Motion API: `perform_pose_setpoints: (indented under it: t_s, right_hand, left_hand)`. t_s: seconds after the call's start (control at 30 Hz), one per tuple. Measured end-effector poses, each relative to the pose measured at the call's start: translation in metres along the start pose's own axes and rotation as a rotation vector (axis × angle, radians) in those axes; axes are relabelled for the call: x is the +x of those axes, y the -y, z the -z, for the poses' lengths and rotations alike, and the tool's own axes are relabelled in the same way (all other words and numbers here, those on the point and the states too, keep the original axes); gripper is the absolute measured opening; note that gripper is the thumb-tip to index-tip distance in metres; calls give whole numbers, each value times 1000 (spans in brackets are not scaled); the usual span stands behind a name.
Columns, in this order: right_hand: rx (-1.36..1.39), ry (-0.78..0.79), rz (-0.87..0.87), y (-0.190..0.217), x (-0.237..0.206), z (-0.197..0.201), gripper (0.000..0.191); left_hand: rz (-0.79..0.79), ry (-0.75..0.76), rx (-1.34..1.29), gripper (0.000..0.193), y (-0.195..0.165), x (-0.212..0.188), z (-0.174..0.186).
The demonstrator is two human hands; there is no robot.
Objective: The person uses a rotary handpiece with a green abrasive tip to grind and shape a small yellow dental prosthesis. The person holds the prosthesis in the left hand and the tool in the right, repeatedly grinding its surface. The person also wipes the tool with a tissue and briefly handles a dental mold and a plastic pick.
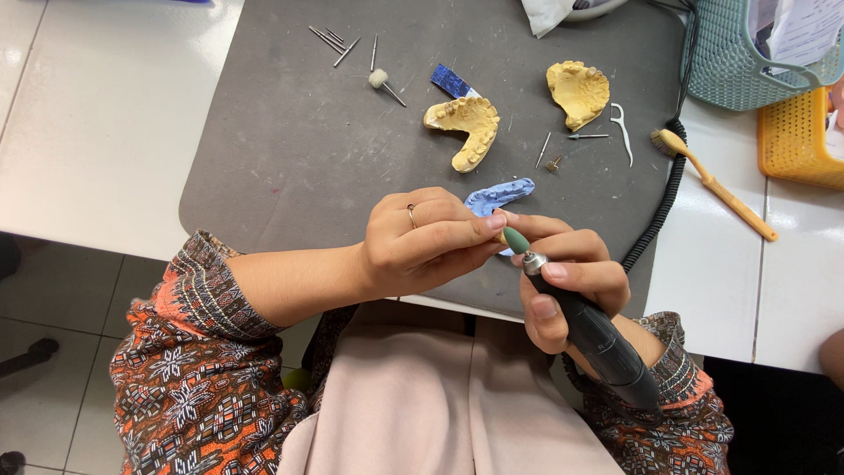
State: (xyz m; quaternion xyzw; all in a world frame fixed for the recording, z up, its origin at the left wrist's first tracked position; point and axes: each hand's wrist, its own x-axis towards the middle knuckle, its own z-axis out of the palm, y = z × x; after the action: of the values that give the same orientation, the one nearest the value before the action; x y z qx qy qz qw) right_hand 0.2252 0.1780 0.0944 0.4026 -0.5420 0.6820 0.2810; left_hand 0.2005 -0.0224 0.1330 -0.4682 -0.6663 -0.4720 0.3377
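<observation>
Fingers point(479, 230) of my left hand point(422, 242) pinch something small against the green tip point(515, 239); I cannot tell what. My right hand point(567, 281) grips the dark handpiece point(598, 339). Just beyond lies a blue tray point(499, 193); farther off, two yellow casts point(466, 123) on the worktop's grey mat point(290, 149).

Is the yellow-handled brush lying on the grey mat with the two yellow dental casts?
No: the yellow-handled brush lies on the white table, just off the grey mat.
</observation>
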Motion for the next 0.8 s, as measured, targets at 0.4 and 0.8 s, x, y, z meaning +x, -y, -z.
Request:
perform_pose_setpoints:
  t_s: [0.4,0.8]
  right_hand:
    - [29,-68,-16,-5,-7,1,23]
    - [-90,76,11,2,-1,1,26]
  left_hand:
    - [38,-20,-23,34,-1,-1,-3]
    - [66,-58,-20,30,-2,-2,-6]
